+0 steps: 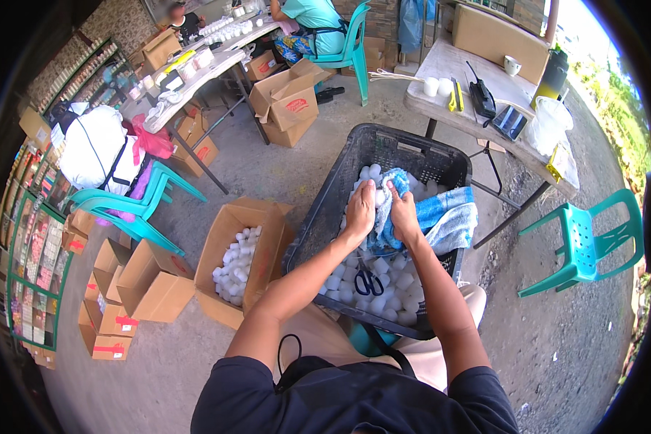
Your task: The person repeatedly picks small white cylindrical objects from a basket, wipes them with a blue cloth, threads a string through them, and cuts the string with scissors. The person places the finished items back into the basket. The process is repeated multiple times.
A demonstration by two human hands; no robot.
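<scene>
Head view: in the middle of the frame, your right hand (pixel 403 213) grips a soft blue-and-white cloth (pixel 428 210). Your left hand (pixel 360 211) bends close beside it; I cannot tell what it grips. Below, dark-handled metal scissors (pixel 368 283) lie on small white lumps (pixel 389 295) inside a big black plastic crate (pixel 406 147).

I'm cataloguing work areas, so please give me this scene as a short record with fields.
Left hand: left hand over the crate, a white piece showing by its thumb; grip unclear
Right hand: right hand grasping a blue-and-white towel
Container: black plastic crate holding many white pieces
Tool: dark-handled scissors in the crate
Left of crate: open cardboard box with more white pieces
Right-hand table: table bearing a cup and handheld radio
Seating: green plastic chair at far right
</scene>
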